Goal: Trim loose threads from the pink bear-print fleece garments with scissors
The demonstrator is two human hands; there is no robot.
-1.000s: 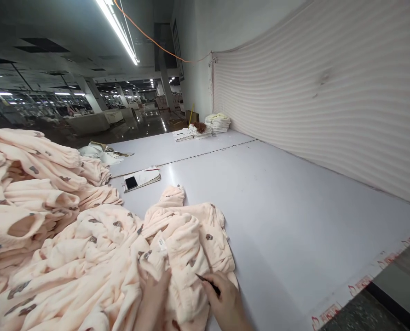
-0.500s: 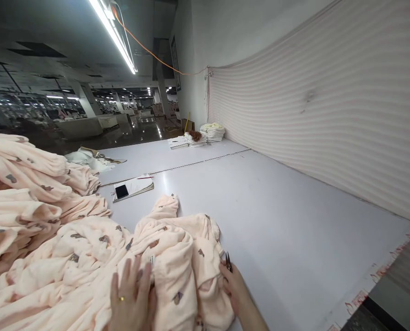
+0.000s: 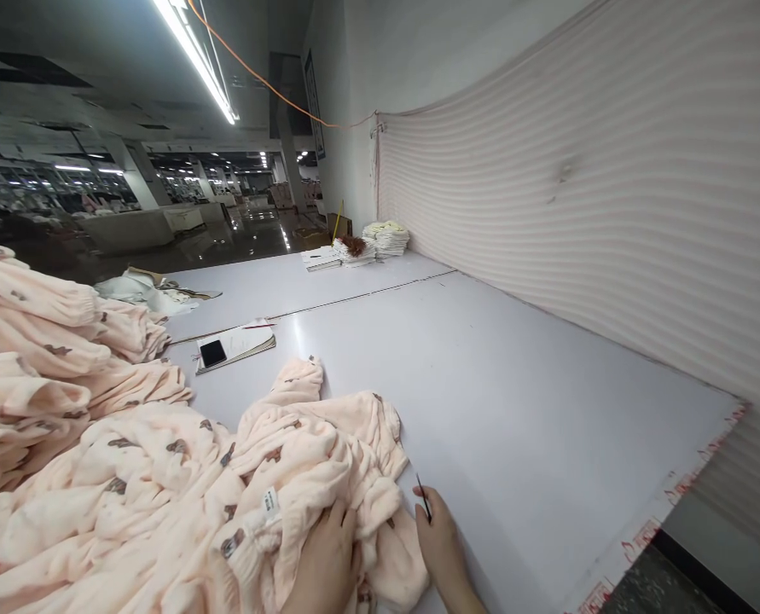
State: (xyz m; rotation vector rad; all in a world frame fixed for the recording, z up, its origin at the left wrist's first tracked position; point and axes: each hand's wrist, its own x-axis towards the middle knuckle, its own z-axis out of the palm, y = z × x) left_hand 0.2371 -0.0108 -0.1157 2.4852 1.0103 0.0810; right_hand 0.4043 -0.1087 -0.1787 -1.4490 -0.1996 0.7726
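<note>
A pale pink fleece garment (image 3: 316, 456) with brown and grey printed motifs lies bunched at the table's near edge. My left hand (image 3: 328, 554) is pressed into its folds, fingers curled round the fabric and their tips partly hidden. A small white label (image 3: 270, 501) shows on the cloth to the left of that hand. In my right hand (image 3: 440, 537), closed, is a pair of small dark thread snips (image 3: 424, 501) with the blades pointing up and away. This hand is beside the garment's right edge.
More pink fleece garments (image 3: 34, 375) are heaped on the left. On the pale table (image 3: 513, 409) lie a phone (image 3: 213, 353) on a paper pad (image 3: 248, 343), cloth scraps (image 3: 142, 292) and stacked folded cloths (image 3: 385, 239). A striped fabric sheet (image 3: 513, 188) hangs along the right.
My left hand has gone from lying spread on the fabric to gripping folds further right. The cloth there is rumpled and the label more exposed. The snips have tilted in my right hand.
</note>
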